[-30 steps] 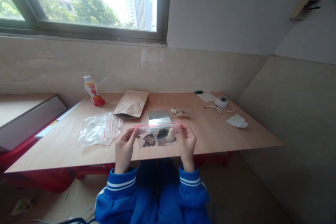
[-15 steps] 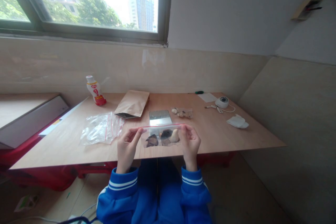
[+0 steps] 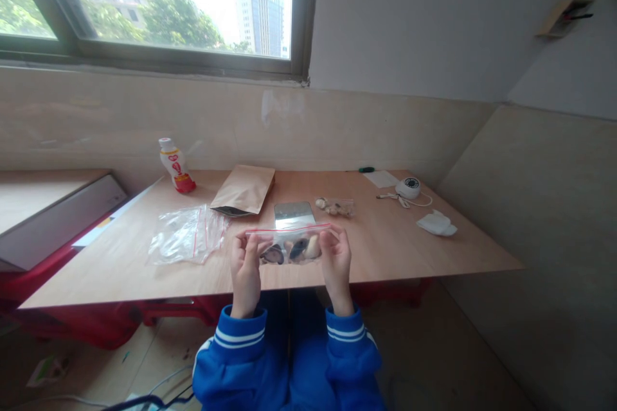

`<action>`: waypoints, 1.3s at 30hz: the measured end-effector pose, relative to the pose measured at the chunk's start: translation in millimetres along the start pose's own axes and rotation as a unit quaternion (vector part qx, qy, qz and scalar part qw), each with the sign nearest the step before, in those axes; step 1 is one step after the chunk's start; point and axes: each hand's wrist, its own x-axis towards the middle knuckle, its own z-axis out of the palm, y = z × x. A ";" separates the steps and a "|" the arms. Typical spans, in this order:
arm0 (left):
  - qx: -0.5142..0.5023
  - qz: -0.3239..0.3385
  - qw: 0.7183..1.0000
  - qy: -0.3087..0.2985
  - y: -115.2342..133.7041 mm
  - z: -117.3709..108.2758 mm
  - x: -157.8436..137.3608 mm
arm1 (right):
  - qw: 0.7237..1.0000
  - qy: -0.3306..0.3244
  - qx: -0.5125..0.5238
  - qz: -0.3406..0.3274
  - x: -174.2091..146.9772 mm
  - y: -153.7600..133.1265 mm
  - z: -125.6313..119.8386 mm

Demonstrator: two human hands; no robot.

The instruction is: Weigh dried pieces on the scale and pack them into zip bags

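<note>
Wooden table (image 3: 409,250) under a window. Left hand (image 3: 245,263) and right hand (image 3: 335,257) each pinch an end of the red-zip clear bag (image 3: 289,241) of shells, held above the near edge. Best to run fingertips along the red strip, bag level. Versus a second ago, hands sit closer together, bag bunched narrower.

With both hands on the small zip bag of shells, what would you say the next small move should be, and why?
Probably pinch along the red zip strip to press it shut. The left hand and right hand hold the zip bag upright by its two ends, the shells sit at the bottom, and the fingers are already at the strip. Whether it is sealed cannot be told.
</note>
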 end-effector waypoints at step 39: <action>0.104 -0.023 0.994 -0.026 -0.5 -15.1 -0.3 | 0.998 -0.045 -0.036 0.020 -0.8 -3.1 -2.9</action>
